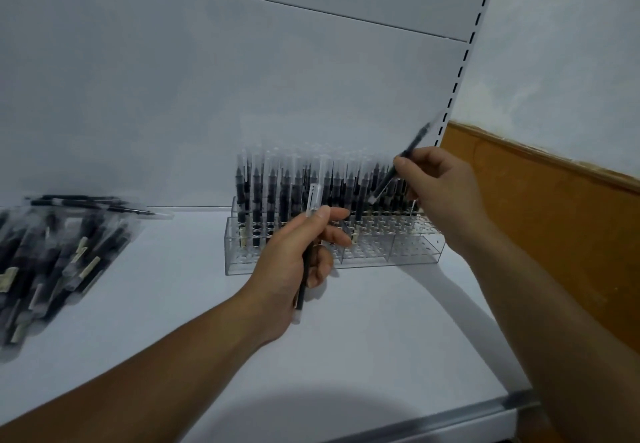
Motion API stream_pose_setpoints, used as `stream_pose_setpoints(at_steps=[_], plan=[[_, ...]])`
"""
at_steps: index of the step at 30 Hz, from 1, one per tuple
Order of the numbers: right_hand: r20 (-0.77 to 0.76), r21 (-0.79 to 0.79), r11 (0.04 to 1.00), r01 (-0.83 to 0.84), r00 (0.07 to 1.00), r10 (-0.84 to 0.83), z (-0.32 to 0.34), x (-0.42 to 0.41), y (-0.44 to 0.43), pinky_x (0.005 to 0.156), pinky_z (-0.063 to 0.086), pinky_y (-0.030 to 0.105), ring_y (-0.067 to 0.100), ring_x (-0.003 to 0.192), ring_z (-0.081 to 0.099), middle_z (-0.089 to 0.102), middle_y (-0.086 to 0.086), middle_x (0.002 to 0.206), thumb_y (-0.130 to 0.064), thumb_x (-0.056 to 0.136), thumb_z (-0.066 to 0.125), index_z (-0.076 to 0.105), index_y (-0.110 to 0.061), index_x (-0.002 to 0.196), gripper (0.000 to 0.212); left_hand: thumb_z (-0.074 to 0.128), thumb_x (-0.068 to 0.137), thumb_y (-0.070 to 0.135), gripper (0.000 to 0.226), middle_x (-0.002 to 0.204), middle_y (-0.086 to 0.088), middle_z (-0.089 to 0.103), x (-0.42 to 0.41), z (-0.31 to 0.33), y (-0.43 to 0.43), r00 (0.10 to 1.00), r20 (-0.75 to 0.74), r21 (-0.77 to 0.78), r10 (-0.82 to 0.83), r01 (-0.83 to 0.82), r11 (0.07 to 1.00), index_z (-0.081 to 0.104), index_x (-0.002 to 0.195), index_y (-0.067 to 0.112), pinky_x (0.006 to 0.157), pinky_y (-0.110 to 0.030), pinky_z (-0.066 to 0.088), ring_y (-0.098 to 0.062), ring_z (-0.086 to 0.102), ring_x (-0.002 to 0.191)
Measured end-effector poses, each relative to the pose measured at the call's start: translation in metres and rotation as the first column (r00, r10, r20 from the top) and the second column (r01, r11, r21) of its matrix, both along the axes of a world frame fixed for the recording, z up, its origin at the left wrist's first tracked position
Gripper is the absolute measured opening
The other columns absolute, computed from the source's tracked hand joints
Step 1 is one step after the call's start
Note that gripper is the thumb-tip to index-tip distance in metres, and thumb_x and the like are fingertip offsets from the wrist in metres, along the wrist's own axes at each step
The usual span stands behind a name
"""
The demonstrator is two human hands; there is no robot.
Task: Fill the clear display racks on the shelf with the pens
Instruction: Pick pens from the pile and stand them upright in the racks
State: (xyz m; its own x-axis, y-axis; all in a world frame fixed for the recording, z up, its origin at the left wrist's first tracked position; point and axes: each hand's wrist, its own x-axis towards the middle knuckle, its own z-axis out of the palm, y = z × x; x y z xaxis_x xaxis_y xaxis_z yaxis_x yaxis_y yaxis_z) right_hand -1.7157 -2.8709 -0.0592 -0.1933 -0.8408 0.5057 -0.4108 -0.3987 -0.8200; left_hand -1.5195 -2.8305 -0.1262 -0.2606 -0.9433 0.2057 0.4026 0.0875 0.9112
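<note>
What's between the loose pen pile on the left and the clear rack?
Nothing: in the head view only bare white shelf separates the pen pile from the clear rack. The left hand sits in front of the rack, not in that gap.

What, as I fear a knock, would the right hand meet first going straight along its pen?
Probably the upright black pens in the clear plastic rack: the tilted black pen in the right hand points down-left at them, depth unclear.

I see a slotted upright [462, 72]; left of it a grey panel [207, 79], below it the shelf [381, 338], right of it white wall [571, 61] over an orange band [554, 221].
</note>
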Motion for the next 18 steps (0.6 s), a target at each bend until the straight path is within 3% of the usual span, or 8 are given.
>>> stream_pose_setpoints(at_steps=[2, 6, 13, 18], plan=[[-0.133, 0.009, 1.0, 0.013, 0.991, -0.011, -0.004, 0.0, -0.005, 0.053, 0.045, 0.01, -0.005, 0.057, 0.057, 0.069, 0.002, 0.083, -0.023, 0.092, 0.067, 0.069, -0.011, 0.1, 0.015, 0.056, 0.078, 0.048, 0.045, 0.081, -0.002, 0.067, -0.001, 0.0, -0.001, 1.0, -0.005, 0.001, -0.008, 0.008, 1.0, 0.069, 0.107, 0.016, 0.038, -0.018, 0.031, -0.008, 0.045, 0.044], [-0.334, 0.024, 0.997, 0.079, 0.94, -0.066, -0.009, 0.0, -0.012, 0.067, 0.055, 0.033, 0.018, 0.077, 0.065, 0.069, 0.0, 0.083, -0.032, 0.091, 0.068, 0.071, -0.015, 0.096, 0.017, 0.056, 0.078, 0.05, 0.045, 0.08, -0.002, 0.067, -0.001, -0.001, -0.001, 1.0, -0.01, 0.005, -0.022, 0.022, 1.0, 0.07, 0.105, 0.017, 0.038, -0.017, 0.031, -0.008, 0.046, 0.044], [-0.557, 0.154, 0.982, 0.106, 0.83, -0.002, -0.018, 0.0, -0.015, 0.057, 0.039, 0.025, 0.008, 0.066, 0.054, 0.063, -0.007, 0.072, -0.04, 0.088, 0.068, 0.065, -0.026, 0.076, 0.019, 0.054, 0.079, 0.053, 0.047, 0.079, -0.001, 0.067, 0.0, 0.0, -0.001, 0.999, -0.008, 0.012, -0.032, 0.032, 0.999, 0.07, 0.105, 0.018, 0.038, -0.017, 0.031, -0.008, 0.046, 0.044], [-0.604, 0.152, 0.979, 0.135, 0.797, -0.016, -0.016, -0.004, -0.013, 0.059, 0.046, 0.028, 0.007, 0.071, 0.06, 0.068, -0.009, 0.075, -0.046, 0.088, 0.067, 0.072, -0.026, 0.079, 0.022, 0.052, 0.079, 0.056, 0.044, 0.079, -0.001, 0.067, -0.001, 0.0, 0.0, 0.999, -0.009, 0.01, -0.04, 0.04, 0.999, 0.074, 0.097, 0.022, 0.038, -0.018, 0.031, -0.008, 0.046, 0.044]])
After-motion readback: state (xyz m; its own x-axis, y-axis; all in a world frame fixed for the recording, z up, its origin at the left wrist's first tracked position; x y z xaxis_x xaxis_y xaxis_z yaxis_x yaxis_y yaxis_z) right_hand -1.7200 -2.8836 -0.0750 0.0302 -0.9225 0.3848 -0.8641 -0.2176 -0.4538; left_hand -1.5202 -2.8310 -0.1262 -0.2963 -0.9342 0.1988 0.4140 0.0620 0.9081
